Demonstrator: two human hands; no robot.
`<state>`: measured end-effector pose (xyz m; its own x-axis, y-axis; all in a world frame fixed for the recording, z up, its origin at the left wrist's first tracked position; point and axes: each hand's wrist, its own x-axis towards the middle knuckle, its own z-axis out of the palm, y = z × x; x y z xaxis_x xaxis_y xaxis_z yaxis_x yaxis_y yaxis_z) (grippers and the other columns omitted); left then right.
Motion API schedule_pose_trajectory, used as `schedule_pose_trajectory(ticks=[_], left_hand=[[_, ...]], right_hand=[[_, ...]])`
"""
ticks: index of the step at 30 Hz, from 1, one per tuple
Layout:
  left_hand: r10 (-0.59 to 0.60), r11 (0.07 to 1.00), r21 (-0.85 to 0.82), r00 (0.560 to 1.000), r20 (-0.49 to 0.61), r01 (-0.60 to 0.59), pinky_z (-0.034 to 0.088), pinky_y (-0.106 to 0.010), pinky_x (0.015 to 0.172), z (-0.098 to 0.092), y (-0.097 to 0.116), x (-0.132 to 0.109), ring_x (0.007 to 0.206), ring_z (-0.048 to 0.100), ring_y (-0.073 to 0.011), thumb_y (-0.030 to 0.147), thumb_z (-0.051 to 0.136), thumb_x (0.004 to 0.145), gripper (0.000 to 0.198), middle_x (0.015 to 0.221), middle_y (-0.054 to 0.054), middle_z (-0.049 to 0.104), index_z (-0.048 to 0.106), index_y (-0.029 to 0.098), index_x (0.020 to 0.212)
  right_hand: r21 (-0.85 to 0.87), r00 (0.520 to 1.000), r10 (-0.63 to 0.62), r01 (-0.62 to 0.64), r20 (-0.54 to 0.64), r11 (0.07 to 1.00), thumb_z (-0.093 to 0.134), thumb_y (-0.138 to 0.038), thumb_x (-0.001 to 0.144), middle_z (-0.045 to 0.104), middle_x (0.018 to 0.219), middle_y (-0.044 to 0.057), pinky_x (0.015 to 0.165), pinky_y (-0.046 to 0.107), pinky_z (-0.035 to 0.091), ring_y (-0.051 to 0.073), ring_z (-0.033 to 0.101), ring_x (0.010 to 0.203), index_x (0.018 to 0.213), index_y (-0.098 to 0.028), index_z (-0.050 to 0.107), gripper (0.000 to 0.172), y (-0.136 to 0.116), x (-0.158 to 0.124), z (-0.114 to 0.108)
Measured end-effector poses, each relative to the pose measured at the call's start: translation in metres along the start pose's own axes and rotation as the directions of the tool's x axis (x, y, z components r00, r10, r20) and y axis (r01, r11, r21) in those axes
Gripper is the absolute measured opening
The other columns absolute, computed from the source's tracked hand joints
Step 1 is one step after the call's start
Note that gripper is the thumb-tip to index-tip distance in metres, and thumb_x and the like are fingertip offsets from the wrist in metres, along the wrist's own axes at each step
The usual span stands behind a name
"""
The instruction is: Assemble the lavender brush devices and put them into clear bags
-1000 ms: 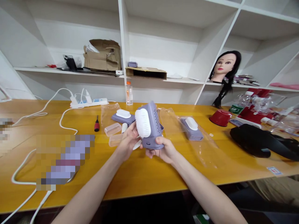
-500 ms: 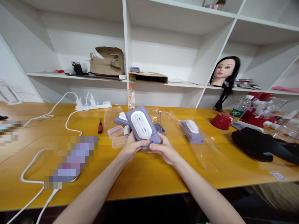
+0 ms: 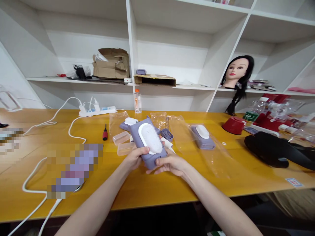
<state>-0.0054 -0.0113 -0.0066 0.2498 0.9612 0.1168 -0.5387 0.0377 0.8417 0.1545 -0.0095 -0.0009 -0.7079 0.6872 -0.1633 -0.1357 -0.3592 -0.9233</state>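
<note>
Between my two hands is a purple block-shaped brush, its white oval bristle pad turned up toward me. My left hand grips its left side, thumb on the pad's lower rim. My right hand holds the lower right end, thumb on the purple casing and some fingers underneath. Behind the brush lie a partly hidden purple piece with a white bristle pad, a purple open frame and a white sheet-like thing. Two clear plastic covers rest left of the brush.
A similar purple brush lies right on clear plastic film. A red-handled screwdriver and power strip are left. A red cup-shaped part, a green-labelled bottle and a black object stand right. Shelves rise behind.
The brush has come slightly lower and nearer, tilted differently. Bristles now stand out from the oval, where slots showed before. My right fingers have shifted beneath it, and the white sheet-like thing shows behind.
</note>
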Motion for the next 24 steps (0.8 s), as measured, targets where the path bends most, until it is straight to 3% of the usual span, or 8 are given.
schedule_pose_trajectory(ticks=[6, 11, 17, 24], left_hand=[[0.039, 0.996, -0.075, 0.995, -0.088, -0.046, 0.053, -0.042, 0.072, 0.01, -0.007, -0.005, 0.086, 0.065, -0.0325, 0.044, 0.068, 0.055, 0.059, 0.09, -0.013, 0.07, 0.061, 0.013, 0.105], [-0.063, 0.986, -0.159, 0.992, -0.11, 0.045, 0.053, -0.043, 0.07, 0.012, -0.006, 0.0, 0.083, 0.066, -0.0326, 0.063, 0.055, 0.063, 0.058, 0.083, -0.013, 0.07, 0.064, 0.015, 0.095], [-0.056, 0.982, -0.19, 0.983, -0.177, 0.021, 0.053, -0.043, 0.07, 0.013, -0.003, 0.003, 0.084, 0.065, -0.0326, 0.061, 0.056, 0.063, 0.055, 0.083, -0.012, 0.07, 0.065, 0.015, 0.09], [-0.132, 0.973, -0.212, 0.971, -0.2, 0.089, 0.054, -0.042, 0.068, 0.015, 0.0, 0.002, 0.082, 0.066, -0.0325, 0.061, 0.057, 0.063, 0.054, 0.079, -0.012, 0.071, 0.065, 0.014, 0.088]], right_hand=[[0.123, 0.989, -0.023, 0.041, -0.146, 0.992, 0.074, -0.009, 0.05, 0.067, 0.072, -0.002, 0.068, 0.027, 0.051, 0.012, 0.064, 0.065, 0.09, -0.016, 0.062, 0.042, 0.013, 0.004, 0.004], [0.128, 0.982, -0.059, 0.083, -0.178, 0.988, 0.073, -0.011, 0.051, 0.066, 0.074, -0.001, 0.069, 0.028, 0.05, 0.013, 0.063, 0.066, 0.08, -0.015, 0.063, 0.032, 0.016, 0.005, 0.011], [0.152, 0.981, -0.065, 0.094, -0.182, 0.984, 0.073, -0.011, 0.051, 0.065, 0.073, -0.001, 0.07, 0.029, 0.05, 0.013, 0.063, 0.066, 0.08, -0.015, 0.062, 0.031, 0.018, 0.007, 0.011], [0.17, 0.984, -0.047, 0.077, -0.174, 0.982, 0.074, -0.012, 0.05, 0.065, 0.067, -0.001, 0.071, 0.031, 0.05, 0.013, 0.062, 0.063, 0.076, -0.013, 0.064, 0.029, 0.021, 0.008, 0.009]])
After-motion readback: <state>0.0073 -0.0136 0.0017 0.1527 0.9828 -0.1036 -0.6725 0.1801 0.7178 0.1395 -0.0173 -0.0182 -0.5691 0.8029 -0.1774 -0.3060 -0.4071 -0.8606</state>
